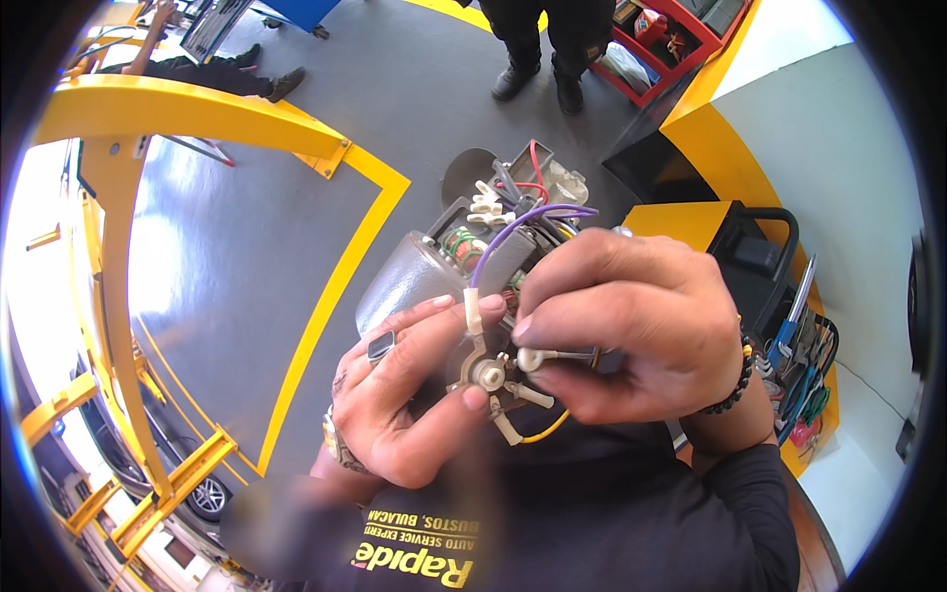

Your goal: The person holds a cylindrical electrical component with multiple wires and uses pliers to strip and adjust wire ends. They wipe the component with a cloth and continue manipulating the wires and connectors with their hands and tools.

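Note:
My left hand (400,390) grips a small round rotary switch (489,374) between thumb and fingers. Metal tabs stick out around the switch's pale centre. A purple wire (486,254) ends in a white sleeve at its upper side, and a yellow wire (546,430) reaches a sleeved terminal below. Beside the switch, my right hand (636,321) pinches a white-sleeved wire terminal (531,360) between thumb and forefinger. Just beyond my hands is a silver-grey electric machine (402,281) with its housing opened, showing a copper winding (464,247), white connectors (485,205) and red wire (534,163).
A yellow lift frame (197,103) stands at left, above a grey floor with a yellow line (326,326). At right are a black-and-yellow tool cart (681,222) and several tools (801,331). A person (543,49) stands ahead near a red shelf (681,59); another person's legs (212,74) show far left.

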A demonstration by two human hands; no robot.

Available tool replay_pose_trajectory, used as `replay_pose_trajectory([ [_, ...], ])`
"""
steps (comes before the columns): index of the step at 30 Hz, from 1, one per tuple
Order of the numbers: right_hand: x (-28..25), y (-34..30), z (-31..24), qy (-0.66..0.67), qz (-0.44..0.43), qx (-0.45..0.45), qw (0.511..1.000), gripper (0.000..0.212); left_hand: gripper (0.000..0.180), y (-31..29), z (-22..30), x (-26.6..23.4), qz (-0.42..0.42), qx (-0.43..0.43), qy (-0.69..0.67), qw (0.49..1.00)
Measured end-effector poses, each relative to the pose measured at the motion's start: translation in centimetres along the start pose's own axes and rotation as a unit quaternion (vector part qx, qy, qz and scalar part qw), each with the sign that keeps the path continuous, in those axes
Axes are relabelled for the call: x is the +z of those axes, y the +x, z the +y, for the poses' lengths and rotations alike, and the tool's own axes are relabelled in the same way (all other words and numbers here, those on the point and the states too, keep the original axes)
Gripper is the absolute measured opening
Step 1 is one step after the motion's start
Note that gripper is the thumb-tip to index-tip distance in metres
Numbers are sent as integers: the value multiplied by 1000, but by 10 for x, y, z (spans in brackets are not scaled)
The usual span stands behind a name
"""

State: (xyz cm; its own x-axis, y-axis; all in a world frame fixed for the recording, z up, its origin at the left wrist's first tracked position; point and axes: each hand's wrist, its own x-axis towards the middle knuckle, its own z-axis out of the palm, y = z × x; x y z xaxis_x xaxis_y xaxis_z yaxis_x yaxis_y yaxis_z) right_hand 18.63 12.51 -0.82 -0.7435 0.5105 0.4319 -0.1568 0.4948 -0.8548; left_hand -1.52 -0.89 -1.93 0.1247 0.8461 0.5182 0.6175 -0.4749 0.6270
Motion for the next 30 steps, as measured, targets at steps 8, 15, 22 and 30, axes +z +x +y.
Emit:
replay_pose_trajectory([
  [8, 1, -2, 4, -3, 1, -28, 1000, 33, 30, 2, 1, -1, -15, -7, 5, 1000],
  [15, -4, 0, 3, -14, 13, -16, 1000, 32, 44, 1, 3, 1, -5, -16, 21, 1000],
  [22, 1, -3, 7, -22, 16, -31, 999, 34, 49, 1, 7, -2, -33, -69, 18, 997],
  [30, 9, 3, 10, -15, 1, -72, 997, 34, 48, 4, 6, 1, 0, -26, 38, 999],
])
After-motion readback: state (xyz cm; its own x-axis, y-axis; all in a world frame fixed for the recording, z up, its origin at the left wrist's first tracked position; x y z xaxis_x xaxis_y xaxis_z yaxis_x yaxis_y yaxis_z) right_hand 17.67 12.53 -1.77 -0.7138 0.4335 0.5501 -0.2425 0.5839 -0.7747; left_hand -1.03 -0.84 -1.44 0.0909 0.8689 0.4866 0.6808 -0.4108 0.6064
